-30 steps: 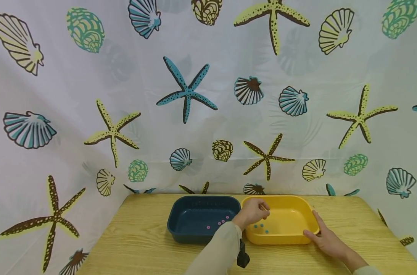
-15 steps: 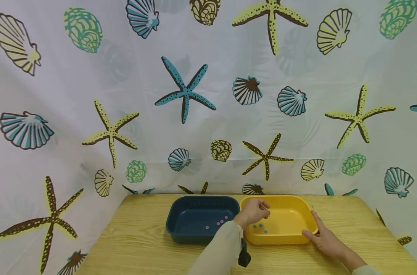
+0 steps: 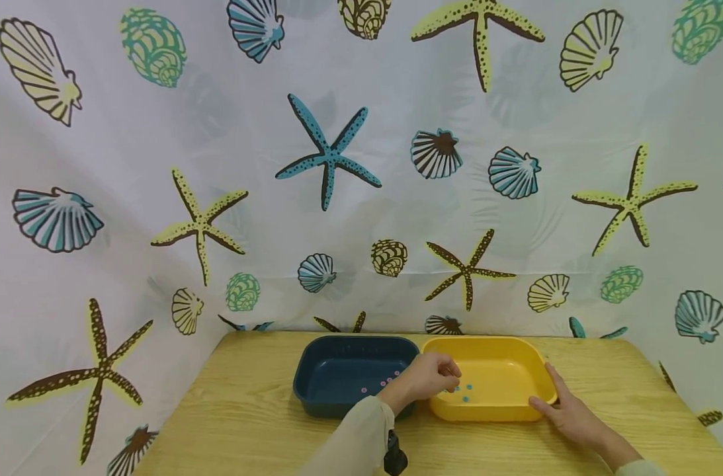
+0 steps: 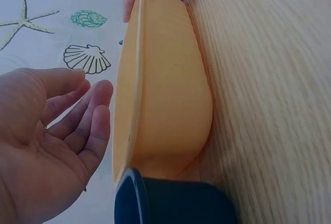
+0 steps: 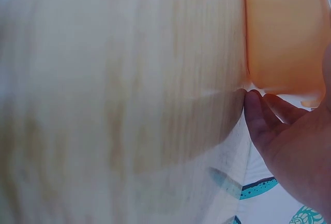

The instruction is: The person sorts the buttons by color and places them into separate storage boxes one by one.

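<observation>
My left hand point(image 3: 435, 375) hangs over the near left corner of the yellow bin point(image 3: 480, 413), nothing visible in it. In the left wrist view its fingers curve loosely, with a gap between thumb and fingertips. Several small blue beads point(image 3: 465, 399) lie on the bin's floor near its left end, partly hidden behind this hand. My right hand point(image 3: 575, 415) grips the bin's right end, thumb at the front rim and fingers along the side. A navy bin point(image 3: 337, 410) stands close against the yellow one on the left, with several small pink beads point(image 3: 364, 390) inside.
Both bins stand on a light wooden table point(image 3: 242, 396). A white curtain point(image 3: 367, 218) printed with shells and starfish closes off the back and both sides. A dark wrist device point(image 3: 395, 456) hangs below my left sleeve point(image 3: 352, 439).
My left hand has drawn left and slightly down over the yellow bin. One more blue bead now shows on its floor. My right hand keeps its grip; the view has shifted slightly.
</observation>
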### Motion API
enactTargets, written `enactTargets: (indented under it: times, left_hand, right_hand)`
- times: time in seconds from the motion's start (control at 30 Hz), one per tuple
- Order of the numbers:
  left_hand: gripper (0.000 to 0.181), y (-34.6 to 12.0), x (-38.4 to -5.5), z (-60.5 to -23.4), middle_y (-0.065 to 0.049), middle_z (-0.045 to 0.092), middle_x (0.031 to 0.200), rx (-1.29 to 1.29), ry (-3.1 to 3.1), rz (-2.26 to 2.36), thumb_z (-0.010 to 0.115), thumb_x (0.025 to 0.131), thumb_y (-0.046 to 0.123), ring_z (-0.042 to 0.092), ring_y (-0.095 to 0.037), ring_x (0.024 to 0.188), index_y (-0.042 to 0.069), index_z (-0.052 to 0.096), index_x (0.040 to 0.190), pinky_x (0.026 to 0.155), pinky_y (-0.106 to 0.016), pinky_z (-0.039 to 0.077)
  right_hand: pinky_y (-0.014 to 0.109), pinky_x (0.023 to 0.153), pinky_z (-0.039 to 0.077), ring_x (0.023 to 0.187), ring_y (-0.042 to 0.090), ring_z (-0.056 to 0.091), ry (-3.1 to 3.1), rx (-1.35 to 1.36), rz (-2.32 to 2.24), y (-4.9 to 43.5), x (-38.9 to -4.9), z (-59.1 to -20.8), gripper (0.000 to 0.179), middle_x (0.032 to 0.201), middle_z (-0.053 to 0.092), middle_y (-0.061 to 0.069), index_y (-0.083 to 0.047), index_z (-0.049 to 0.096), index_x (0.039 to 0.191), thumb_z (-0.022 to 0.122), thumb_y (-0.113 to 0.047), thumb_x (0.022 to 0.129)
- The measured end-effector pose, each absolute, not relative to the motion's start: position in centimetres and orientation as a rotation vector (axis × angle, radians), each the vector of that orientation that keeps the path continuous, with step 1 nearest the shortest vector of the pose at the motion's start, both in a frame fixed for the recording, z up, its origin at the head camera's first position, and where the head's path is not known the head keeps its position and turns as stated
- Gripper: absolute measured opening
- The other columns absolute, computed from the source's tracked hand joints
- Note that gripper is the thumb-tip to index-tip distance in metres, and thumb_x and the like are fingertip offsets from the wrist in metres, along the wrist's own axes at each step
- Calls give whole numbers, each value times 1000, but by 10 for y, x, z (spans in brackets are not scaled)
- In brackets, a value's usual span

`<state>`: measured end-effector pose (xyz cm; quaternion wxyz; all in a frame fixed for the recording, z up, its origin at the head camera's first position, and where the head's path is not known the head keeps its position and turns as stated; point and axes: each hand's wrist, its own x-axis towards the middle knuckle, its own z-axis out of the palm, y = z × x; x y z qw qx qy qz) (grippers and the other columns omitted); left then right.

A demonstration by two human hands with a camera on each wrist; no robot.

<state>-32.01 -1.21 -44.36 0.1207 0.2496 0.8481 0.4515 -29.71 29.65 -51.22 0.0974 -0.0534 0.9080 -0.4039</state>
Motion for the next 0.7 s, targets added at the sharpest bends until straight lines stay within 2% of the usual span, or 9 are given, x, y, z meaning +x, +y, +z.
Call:
enactTargets:
  times: [0.13, 0.3, 0.47, 0.7]
  left_hand:
    - [8, -29, -311, -443, 0, 66, 78, 693, 2450, 1300, 64, 90, 12, 64, -22, 75, 7, 69, 93, 61, -25, 47]
    - [7, -50, -304, -447, 6, 65, 82, 658, 2455, 1264, 64, 90, 14, 60, -13, 73, 11, 69, 93, 65, -26, 47]
    - [10, -67, -295, -451, 8, 65, 82, 657, 2450, 1240, 64, 90, 14, 58, -8, 73, 8, 71, 96, 68, -27, 46]
    - [7, -86, -283, -453, 10, 65, 83, 662, 2514, 1175, 66, 89, 16, 57, -8, 77, 16, 71, 93, 75, -33, 45]
  right_hand:
    - [63, 104, 13, 133, 54, 12, 2677, -158, -1199, 296, -297, -512, 94, 148, -1, 37, -1, -14, 148, 49, -46, 96]
    - [63, 104, 13, 132, 54, 12, 2698, -172, -1178, 294, -297, -514, 94, 148, -1, 36, 0, -13, 148, 49, -47, 96]
    - [63, 103, 14, 132, 55, 12, 2711, -180, -1162, 295, -296, -515, 94, 148, -1, 37, 0, -14, 148, 50, -45, 96]
    - [62, 104, 14, 133, 54, 12, 2756, -210, -1181, 296, -295, -517, 95, 148, 1, 36, 2, -11, 148, 53, -43, 95]
